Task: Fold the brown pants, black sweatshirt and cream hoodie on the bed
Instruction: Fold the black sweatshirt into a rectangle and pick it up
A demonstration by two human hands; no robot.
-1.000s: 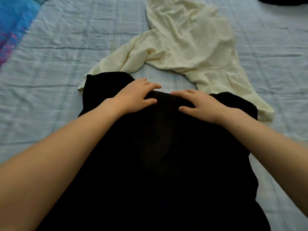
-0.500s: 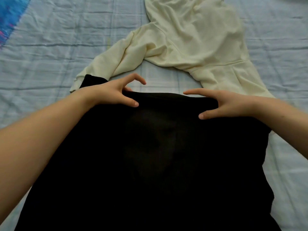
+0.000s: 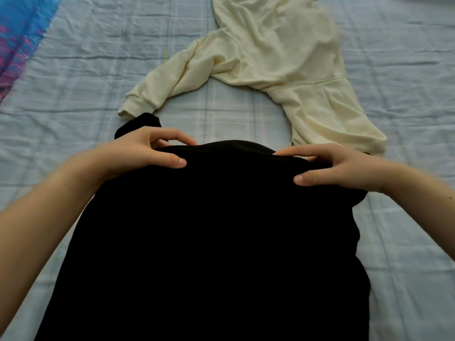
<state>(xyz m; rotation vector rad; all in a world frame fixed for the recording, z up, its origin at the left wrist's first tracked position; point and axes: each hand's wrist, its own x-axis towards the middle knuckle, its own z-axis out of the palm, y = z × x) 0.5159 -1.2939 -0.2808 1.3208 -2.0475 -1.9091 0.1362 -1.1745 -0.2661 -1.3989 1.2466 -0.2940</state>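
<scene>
- The black sweatshirt (image 3: 209, 242) lies on the bed (image 3: 73, 82), long axis running 12 to 6 o'clock toward the person.
- The left hand (image 3: 138, 153) and right hand (image 3: 344, 168) each pinch its far edge, thumb on top, fingers (image 3: 172, 135) curled over the rim; neither is nearer.
- From the fingers, nearly all the cloth lies toward 6 o'clock, so the fold likely comes that way.
- The cream hoodie (image 3: 283, 57) sprawls unfolded at 12 to 1 o'clock, just past that edge.

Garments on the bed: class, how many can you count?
2. The black sweatshirt lies nearest, its far edge pinched by the left hand and right hand; the cream hoodie lies beyond it. Others may be hidden.
</scene>
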